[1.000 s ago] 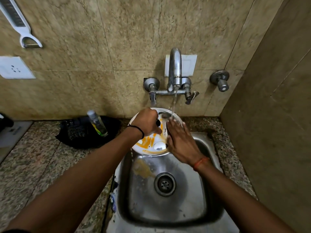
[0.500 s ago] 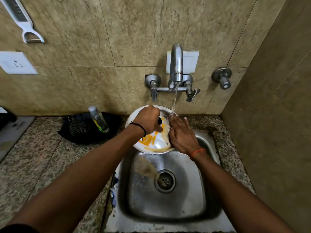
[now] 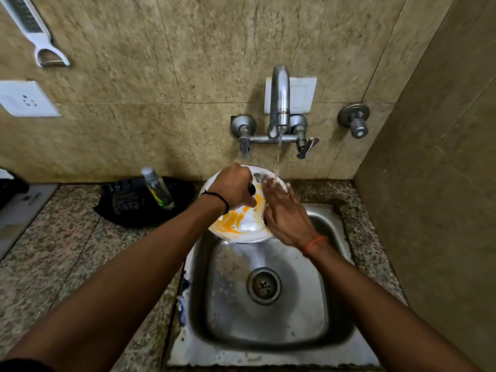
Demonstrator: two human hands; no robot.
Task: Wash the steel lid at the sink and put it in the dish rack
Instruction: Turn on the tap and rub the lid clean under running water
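Observation:
The round steel lid (image 3: pixel 237 224), smeared with orange-yellow residue, is held tilted over the back of the steel sink (image 3: pixel 332 304). My left hand (image 3: pixel 233 187) is closed around the lid's black knob at its centre. My right hand (image 3: pixel 285 213) lies flat with fingers spread against the lid's right side, under the thin stream of water from the tap (image 3: pixel 279 103). The water lands at the lid's top edge by my right fingertips. No dish rack is in view.
A clear bottle (image 3: pixel 158 190) stands on a black cloth (image 3: pixel 126 204) on the granite counter left of the sink. A tiled wall carries the tap, a second valve (image 3: pixel 355 120), a socket (image 3: pixel 25 99) and a hanging white peeler (image 3: pixel 40 36). A side wall closes the right.
My right hand has slid up and down across the lid's right side under the water. The left hand keeps its hold on the knob.

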